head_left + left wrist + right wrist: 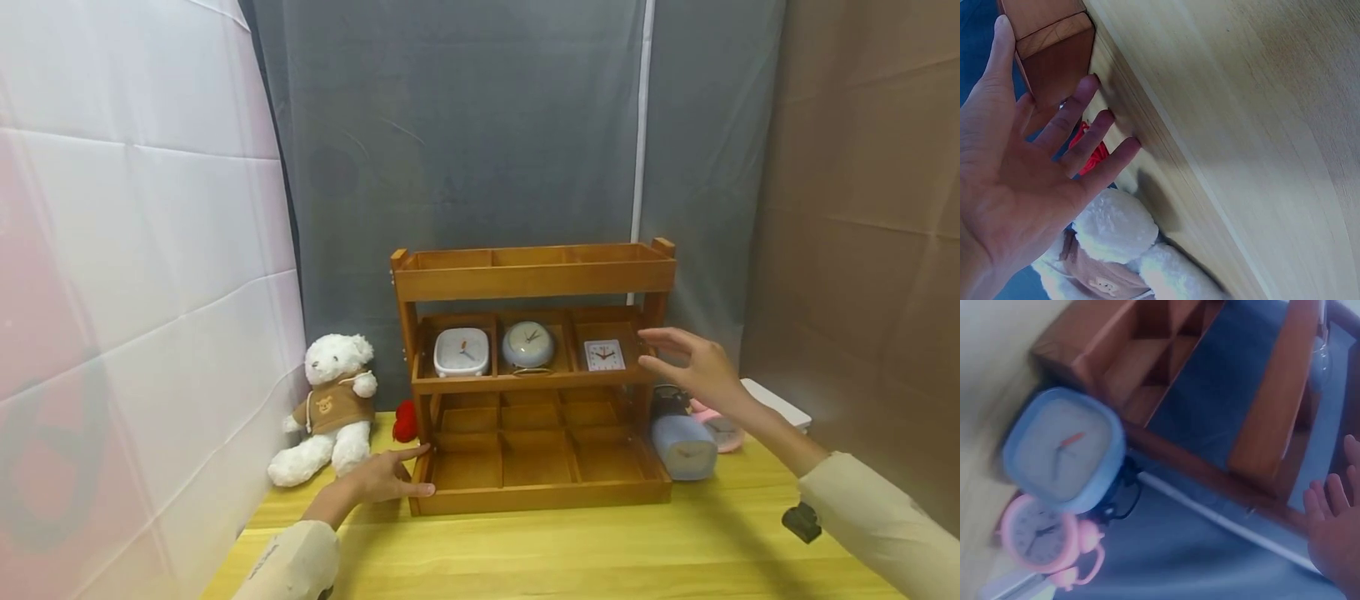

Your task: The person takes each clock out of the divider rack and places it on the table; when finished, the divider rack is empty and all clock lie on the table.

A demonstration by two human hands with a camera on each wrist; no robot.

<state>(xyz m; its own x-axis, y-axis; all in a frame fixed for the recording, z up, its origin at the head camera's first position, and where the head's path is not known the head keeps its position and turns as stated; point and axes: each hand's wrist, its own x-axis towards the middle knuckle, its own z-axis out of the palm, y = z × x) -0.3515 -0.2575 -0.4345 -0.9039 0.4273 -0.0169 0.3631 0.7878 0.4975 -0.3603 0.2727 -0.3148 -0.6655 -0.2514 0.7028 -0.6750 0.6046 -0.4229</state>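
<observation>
A wooden shelf rack (pixel 536 283) with divided tiers stands on the table. My left hand (pixel 378 477) is at its lower left corner, thumb against the front edge and the other fingers spread out straight, as the left wrist view shows. My right hand (pixel 697 367) is beside the right end of the middle tier, fingers extended and holding nothing; whether the fingertips touch the wood I cannot tell. In the middle tier sit a white rounded-square alarm clock (pixel 461 352), a round grey clock (pixel 528 345) and a small white square clock (pixel 604 355), one per compartment.
Left of the rack sits a white teddy bear (pixel 333 408) in a brown top, with a red yarn-like item (pixel 405 422) near it. On the right are a blue clock (pixel 1063 450), a pink twin-bell alarm clock (pixel 1041 534) and a white flat object (pixel 776 402). Curtains enclose the table.
</observation>
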